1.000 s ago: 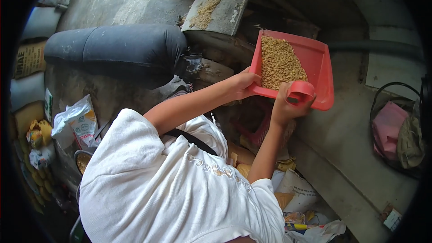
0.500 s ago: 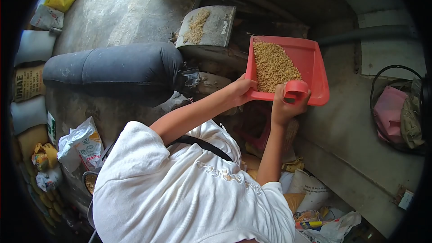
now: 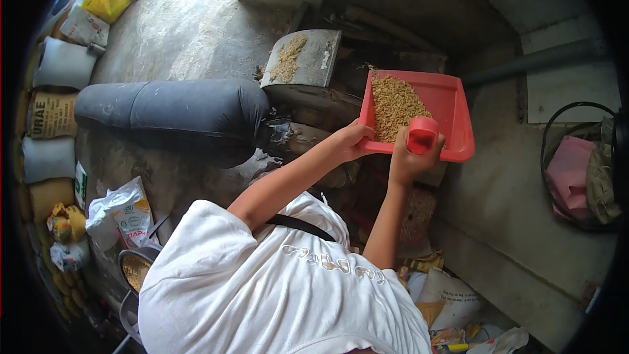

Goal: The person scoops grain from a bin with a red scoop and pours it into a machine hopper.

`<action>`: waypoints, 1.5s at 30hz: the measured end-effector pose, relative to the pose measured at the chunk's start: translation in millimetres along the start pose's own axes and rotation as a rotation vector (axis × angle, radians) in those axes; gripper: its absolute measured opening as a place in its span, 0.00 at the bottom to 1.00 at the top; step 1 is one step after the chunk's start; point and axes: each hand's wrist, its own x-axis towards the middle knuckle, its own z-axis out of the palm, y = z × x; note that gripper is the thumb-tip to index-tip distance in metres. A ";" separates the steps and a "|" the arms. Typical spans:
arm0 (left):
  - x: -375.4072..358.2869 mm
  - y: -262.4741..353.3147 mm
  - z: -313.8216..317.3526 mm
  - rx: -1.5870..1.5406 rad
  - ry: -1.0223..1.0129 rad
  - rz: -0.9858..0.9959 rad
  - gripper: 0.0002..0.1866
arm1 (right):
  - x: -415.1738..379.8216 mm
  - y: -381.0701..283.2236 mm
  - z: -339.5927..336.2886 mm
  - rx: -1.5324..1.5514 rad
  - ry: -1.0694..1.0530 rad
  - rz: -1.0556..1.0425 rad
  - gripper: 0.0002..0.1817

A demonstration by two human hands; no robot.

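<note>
A red plastic dustpan (image 3: pixel 452 115) is held out in front of me, with a heap of yellowish grain (image 3: pixel 395 106) along its left side. Around its handle (image 3: pixel 422 128), my right hand (image 3: pixel 414 160) is closed. At the pan's near left corner, my left hand (image 3: pixel 354 141) grips the rim. A few grains show at the far left corner. Just beyond the pan sits a curved grey cover (image 3: pixel 306 59) with spilled grain on top.
A long dark cloth bag or tube (image 3: pixel 177 106) lies to the left. Stacked sacks (image 3: pixel 54 116) line the left edge. A metal container of grain (image 3: pixel 134 269) stands at lower left. On the right is a black-rimmed basket (image 3: pixel 580 170); more sacks (image 3: pixel 449 295) lie below.
The view has shifted slightly, so surroundings sit lower. The dustpan appears a little lower, its handle turned more end-on. Both hands keep their hold.
</note>
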 end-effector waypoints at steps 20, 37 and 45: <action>-6.2 -22.2 13.0 -0.082 -0.035 0.152 0.30 | 17.9 7.4 -17.8 0.106 -0.108 -0.129 0.14; 22.5 -7.0 31.5 -0.101 -0.055 0.077 0.27 | 45.4 23.5 -7.6 0.028 -0.105 -0.118 0.19; 26.7 -4.4 27.8 -0.153 0.011 0.027 0.25 | 47.4 17.4 -2.7 0.006 -0.141 -0.134 0.20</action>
